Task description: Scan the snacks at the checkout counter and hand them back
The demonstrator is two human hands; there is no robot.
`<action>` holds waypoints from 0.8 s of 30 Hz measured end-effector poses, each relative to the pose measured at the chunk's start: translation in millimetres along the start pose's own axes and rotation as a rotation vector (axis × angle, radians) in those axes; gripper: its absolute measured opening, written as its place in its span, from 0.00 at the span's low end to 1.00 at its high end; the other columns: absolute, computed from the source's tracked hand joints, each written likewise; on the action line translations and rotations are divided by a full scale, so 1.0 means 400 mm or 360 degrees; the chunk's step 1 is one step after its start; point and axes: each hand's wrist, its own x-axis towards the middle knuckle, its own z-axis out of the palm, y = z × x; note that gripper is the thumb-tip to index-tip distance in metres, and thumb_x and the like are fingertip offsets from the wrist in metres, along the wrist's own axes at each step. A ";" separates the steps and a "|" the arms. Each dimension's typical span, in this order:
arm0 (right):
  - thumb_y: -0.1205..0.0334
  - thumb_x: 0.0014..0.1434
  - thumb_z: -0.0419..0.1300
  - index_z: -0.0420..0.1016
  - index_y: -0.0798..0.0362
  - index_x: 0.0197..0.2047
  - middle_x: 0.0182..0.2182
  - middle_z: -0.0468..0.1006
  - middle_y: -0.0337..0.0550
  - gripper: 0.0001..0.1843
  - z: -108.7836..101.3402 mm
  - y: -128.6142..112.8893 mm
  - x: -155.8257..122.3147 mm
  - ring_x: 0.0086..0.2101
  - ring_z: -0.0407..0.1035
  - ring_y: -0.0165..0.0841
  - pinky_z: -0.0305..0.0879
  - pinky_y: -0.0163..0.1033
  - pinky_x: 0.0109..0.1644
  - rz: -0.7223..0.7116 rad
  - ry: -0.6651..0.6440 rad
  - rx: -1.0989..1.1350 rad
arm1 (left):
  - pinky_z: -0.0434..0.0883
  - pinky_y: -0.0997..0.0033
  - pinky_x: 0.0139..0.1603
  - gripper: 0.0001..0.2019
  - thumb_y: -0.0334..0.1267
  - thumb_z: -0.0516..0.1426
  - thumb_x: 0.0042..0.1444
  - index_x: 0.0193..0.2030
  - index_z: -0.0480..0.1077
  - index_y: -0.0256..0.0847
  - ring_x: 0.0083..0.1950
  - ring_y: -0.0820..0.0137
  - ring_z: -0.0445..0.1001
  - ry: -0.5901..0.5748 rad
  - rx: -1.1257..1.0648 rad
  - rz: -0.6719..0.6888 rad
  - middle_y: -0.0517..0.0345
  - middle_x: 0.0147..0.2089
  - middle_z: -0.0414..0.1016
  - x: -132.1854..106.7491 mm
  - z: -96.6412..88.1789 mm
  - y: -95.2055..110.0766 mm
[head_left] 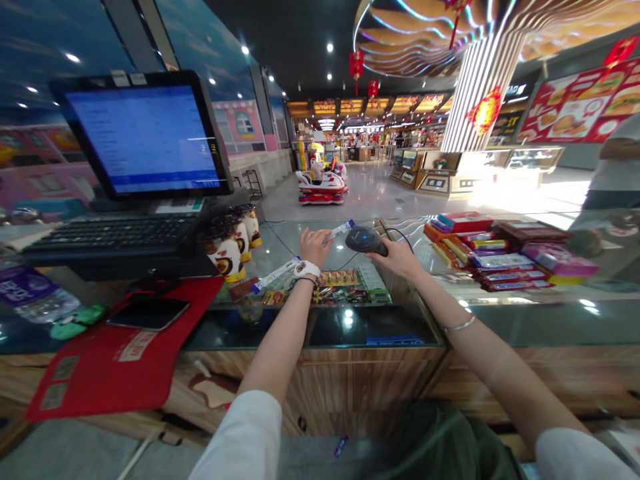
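Note:
My left hand is closed on a small white and blue packet and holds it up over the glass counter. Right beside it, my right hand grips a black handheld barcode scanner whose head faces the packet. A black cable runs from the scanner across the glass. A white watch sits on my left wrist and a thin bracelet on my right forearm. A long white wrapped item lies on the glass just left of my left wrist.
A screen and keyboard stand at the left, with cups beside them. A phone lies on a red mat near a water bottle. Stacked snack boxes fill the right. A person stands at far right.

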 end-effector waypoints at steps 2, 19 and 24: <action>0.39 0.63 0.57 0.75 0.55 0.51 0.38 0.83 0.53 0.28 0.002 -0.001 0.001 0.40 0.78 0.48 0.69 0.43 0.42 0.0003 -0.0005 -0.0006 | 0.58 0.50 0.70 0.10 0.37 0.56 0.63 0.48 0.75 0.47 0.52 0.61 0.77 -0.0019 0.0015 -0.0015 0.56 0.51 0.81 0.001 0.000 0.000; 0.43 0.63 0.58 0.71 0.53 0.52 0.42 0.82 0.52 0.24 0.019 0.007 0.002 0.43 0.77 0.47 0.68 0.43 0.44 -0.0119 -0.0021 0.0057 | 0.58 0.49 0.70 0.11 0.39 0.54 0.65 0.48 0.76 0.47 0.52 0.61 0.77 0.0018 -0.0018 0.0006 0.55 0.50 0.82 0.002 0.010 -0.008; 0.56 0.63 0.58 0.65 0.55 0.58 0.50 0.77 0.53 0.22 0.064 0.019 0.007 0.48 0.74 0.44 0.68 0.45 0.51 -0.0360 -0.0125 0.0317 | 0.59 0.49 0.69 0.10 0.38 0.54 0.63 0.47 0.76 0.48 0.52 0.62 0.77 0.0071 -0.0068 0.0011 0.57 0.50 0.82 0.004 0.011 -0.005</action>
